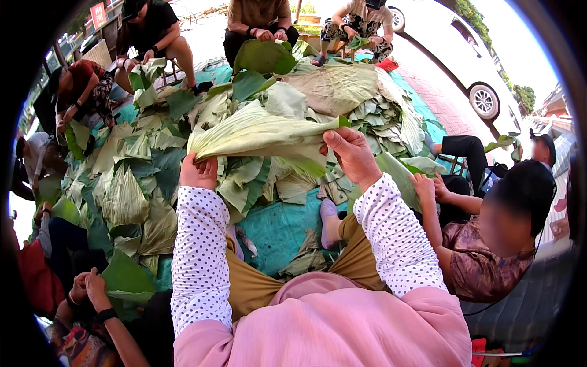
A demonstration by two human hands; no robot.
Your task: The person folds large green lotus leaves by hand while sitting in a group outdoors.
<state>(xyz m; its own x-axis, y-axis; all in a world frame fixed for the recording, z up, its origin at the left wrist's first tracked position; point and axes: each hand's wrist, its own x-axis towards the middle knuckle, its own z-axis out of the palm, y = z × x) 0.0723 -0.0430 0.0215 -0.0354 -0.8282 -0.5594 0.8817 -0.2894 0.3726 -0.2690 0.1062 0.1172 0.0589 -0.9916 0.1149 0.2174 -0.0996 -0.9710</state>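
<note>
A large pale green lotus leaf (261, 133) is stretched between my two hands, its folded surface slanting up toward its top edge. Its left end is pinched in my left hand (200, 171). My right hand (351, 153) grips the other end between thumb and fingers, near a darker green tip. Beneath and beyond the leaf lies a broad heap of lotus leaves (124, 195), some pale and dry-looking, others dark green. Flat stacked leaves (378, 114) stand at the heap's right side. Some crumpled leaf pieces (307, 257) lie between my feet.
A teal ground sheet (275, 229) shows under the heap. Several people sit around it handling leaves; one co-worker's hands (429, 188) are close on my right, another's (91, 286) at lower left. A white car (458, 59) stands beyond, at upper right.
</note>
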